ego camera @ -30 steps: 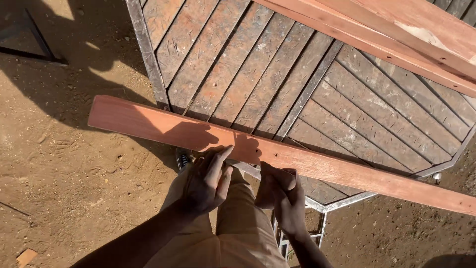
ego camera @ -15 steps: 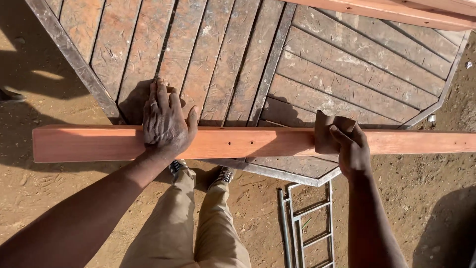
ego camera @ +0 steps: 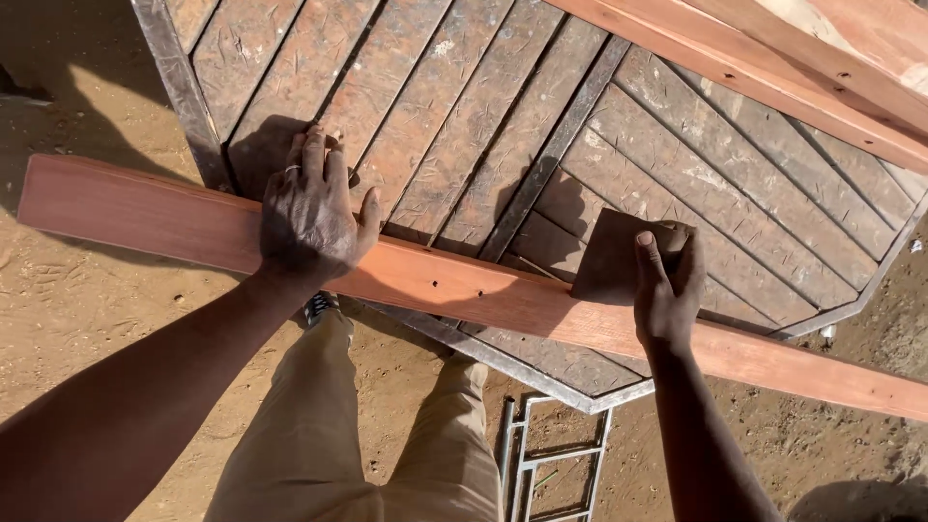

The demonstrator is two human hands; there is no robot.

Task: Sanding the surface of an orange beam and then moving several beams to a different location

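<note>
Sandy, sunlit ground surrounds a big slatted wooden table (ego camera: 677,193) with a metal frame, and everything else sits relative to that table. Across its near corner lies a long reddish wooden plank (ego camera: 464,285), overhanging the table on both sides and slanting down toward the right. More reddish boards (ego camera: 773,68) rest on the far right edge of the table, and a small metal rack (ego camera: 546,454) lies on the dirt just below the near corner, beside the person's tan trousers (ego camera: 329,435).

Half a second ago the plank lay almost level in the view; now it is tilted, with its left end higher, and the grip has changed little: both hands remain at the same spots on it. Judged from that, the plank is steadied against the table edge while the sheet is worked on it.

The left hand (ego camera: 309,217) lies flat on the plank over the table's left edge, fingers spread wide, pressing down. The right hand (ego camera: 667,285) sits nearer the table's middle, fingers curled narrowly around a dark folded sheet, apparently sandpaper (ego camera: 614,256), pressed against the plank's far edge.
</note>
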